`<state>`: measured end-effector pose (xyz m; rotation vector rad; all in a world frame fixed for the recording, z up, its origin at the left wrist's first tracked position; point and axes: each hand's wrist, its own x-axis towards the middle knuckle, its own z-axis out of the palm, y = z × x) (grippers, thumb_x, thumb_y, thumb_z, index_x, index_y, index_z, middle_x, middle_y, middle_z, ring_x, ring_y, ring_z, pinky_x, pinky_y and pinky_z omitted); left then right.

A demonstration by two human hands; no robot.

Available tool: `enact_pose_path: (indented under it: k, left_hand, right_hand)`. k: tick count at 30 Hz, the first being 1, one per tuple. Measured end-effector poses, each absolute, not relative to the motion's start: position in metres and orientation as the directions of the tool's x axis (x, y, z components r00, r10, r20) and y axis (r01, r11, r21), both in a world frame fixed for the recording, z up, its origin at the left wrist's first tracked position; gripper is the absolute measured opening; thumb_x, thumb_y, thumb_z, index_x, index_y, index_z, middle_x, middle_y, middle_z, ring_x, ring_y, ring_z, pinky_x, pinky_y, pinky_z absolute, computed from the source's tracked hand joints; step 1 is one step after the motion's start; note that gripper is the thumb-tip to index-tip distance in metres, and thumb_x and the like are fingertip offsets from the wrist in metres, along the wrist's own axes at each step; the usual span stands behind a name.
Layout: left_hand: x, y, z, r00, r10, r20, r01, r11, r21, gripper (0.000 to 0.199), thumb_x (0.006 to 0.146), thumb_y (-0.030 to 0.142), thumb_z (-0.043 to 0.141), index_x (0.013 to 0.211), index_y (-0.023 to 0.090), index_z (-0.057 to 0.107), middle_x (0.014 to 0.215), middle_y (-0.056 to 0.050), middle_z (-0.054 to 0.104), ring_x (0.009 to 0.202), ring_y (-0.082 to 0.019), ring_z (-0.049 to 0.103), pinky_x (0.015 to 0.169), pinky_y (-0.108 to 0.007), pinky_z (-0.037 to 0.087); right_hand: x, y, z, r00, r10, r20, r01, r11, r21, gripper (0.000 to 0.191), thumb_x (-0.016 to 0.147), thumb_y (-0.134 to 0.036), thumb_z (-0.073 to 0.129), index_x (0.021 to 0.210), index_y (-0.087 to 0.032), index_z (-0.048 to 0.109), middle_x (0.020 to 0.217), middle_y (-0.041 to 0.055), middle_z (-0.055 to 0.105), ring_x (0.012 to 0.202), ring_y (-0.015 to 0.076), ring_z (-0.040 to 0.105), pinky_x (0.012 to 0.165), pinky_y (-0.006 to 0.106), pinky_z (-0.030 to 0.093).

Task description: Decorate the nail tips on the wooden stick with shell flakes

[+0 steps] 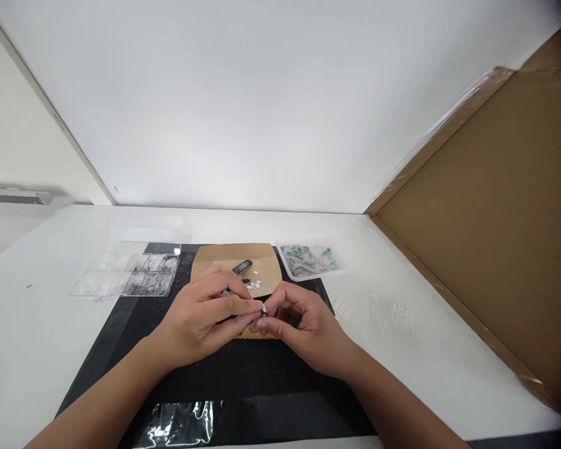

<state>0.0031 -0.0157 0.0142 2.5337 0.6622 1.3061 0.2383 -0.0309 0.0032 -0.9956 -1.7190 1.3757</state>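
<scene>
Near the middle of the view my left hand (pixel 210 308) and my right hand (pixel 303 321) meet, fingertips pinched on a small white and dark piece (pixel 263 310). The fingers cover most of it, so its shape cannot be made out. Just behind them lies a brown paper tray (pixel 271 265) holding a dark-handled tool (pixel 242 267), small white pieces (pixel 254 285) and some black bits. A yellow strip (pixel 256 335) shows beneath my fingers. Both hands are over a black mat (pixel 243 380).
At the left stands a clear compartment box (pixel 152 274) with small bags. Behind my right hand is a plastic tub (pixel 308 260) of green and pink packets. Small clear pieces (pixel 402 318) lie on the white table at the right, beside a cardboard panel (pixel 505 237).
</scene>
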Motion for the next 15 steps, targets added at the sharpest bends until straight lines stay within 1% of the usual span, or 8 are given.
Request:
enact_pose_path:
  k: [5, 7, 11, 13, 15]
  left_hand:
    - [0.0034, -0.0166, 0.0132, 0.524, 0.497, 0.692, 0.315, -0.868, 0.384, 0.022, 0.092, 0.008, 0.076, 0.110, 0.021, 0.074, 0.097, -0.006, 0.070, 0.091, -0.019, 0.065, 0.084, -0.038, 0.057]
    - [0.0038, -0.0164, 0.0135, 0.513, 0.505, 0.694, 0.338, -0.862, 0.377, 0.022, 0.093, 0.008, 0.075, 0.110, 0.021, 0.074, 0.095, -0.005, 0.070, 0.090, -0.019, 0.064, 0.085, -0.038, 0.056]
    - [0.0030, -0.0136, 0.0133, 0.469, 0.512, 0.720, 0.397, -0.850, 0.346, 0.020, 0.095, 0.009, 0.073, 0.110, 0.021, 0.073, 0.090, -0.004, 0.072, 0.088, -0.019, 0.063, 0.083, -0.037, 0.055]
    - [0.0016, -0.0117, 0.0120, 0.438, 0.514, 0.737, 0.433, -0.839, 0.329, 0.018, 0.095, 0.009, 0.073, 0.108, 0.020, 0.072, 0.088, -0.004, 0.073, 0.090, -0.020, 0.063, 0.083, -0.036, 0.055]
    - [0.0002, -0.0103, 0.0104, 0.410, 0.530, 0.742, 0.484, -0.816, 0.315, 0.014, 0.095, 0.009, 0.074, 0.105, 0.019, 0.072, 0.088, -0.004, 0.073, 0.091, -0.020, 0.061, 0.083, -0.035, 0.054]
  right_hand:
    - [0.2378, -0.0281, 0.0066, -0.453, 0.888, 0.077, 0.216, 0.193, -0.957, 0.025, 0.095, -0.044, 0.079, 0.096, -0.021, 0.069, 0.082, -0.0006, 0.070, 0.065, 0.0107, 0.058, 0.057, 0.023, 0.044]
    - [0.2382, -0.0262, 0.0072, -0.444, 0.891, 0.096, 0.259, 0.230, -0.938, 0.020, 0.097, -0.040, 0.077, 0.095, -0.021, 0.071, 0.084, -0.0006, 0.069, 0.066, 0.0105, 0.056, 0.056, 0.023, 0.043]
    - [0.2393, -0.0234, 0.0048, -0.400, 0.905, 0.146, 0.311, 0.284, -0.907, 0.014, 0.094, -0.034, 0.078, 0.093, -0.022, 0.072, 0.089, 0.0012, 0.069, 0.076, 0.0139, 0.060, 0.064, 0.025, 0.049]
    - [0.2394, -0.0234, 0.0035, -0.383, 0.914, 0.132, 0.328, 0.268, -0.906, 0.013, 0.093, -0.033, 0.078, 0.095, -0.022, 0.072, 0.087, 0.0012, 0.068, 0.076, 0.0145, 0.060, 0.065, 0.025, 0.050]
    - [0.2390, -0.0242, 0.0036, -0.386, 0.919, 0.086, 0.367, 0.238, -0.899, 0.011, 0.093, -0.032, 0.077, 0.095, -0.022, 0.072, 0.084, 0.0006, 0.069, 0.071, 0.0138, 0.058, 0.063, 0.025, 0.049]
